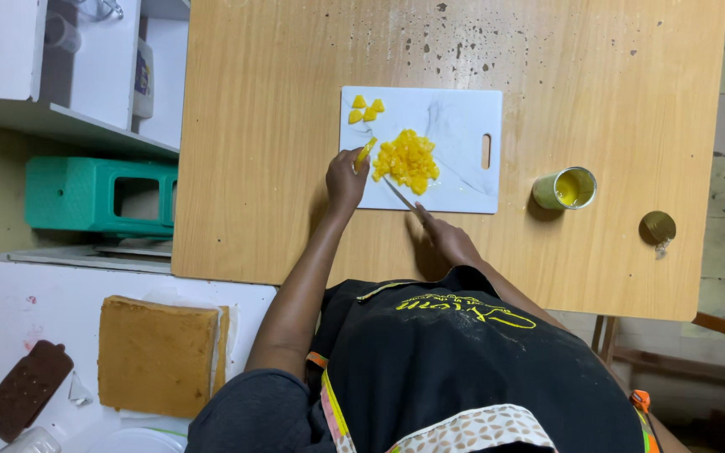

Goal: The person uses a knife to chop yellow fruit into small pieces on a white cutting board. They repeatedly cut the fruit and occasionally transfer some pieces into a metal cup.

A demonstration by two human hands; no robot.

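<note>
The left hand [345,178] is pinching a yellow fruit slice [365,152] beside the diced pile [407,161] on the white cutting board [463,117]; the right hand [449,239] is gripping a knife [399,194].

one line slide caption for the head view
Left hand steadies a yellow fruit piece while right hand holds a knife on a white cutting board.

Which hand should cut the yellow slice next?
Probably the right hand: it holds the knife, whose blade lies beside the diced pile. The left hand pinches the yellow slice on the cutting board.
</note>
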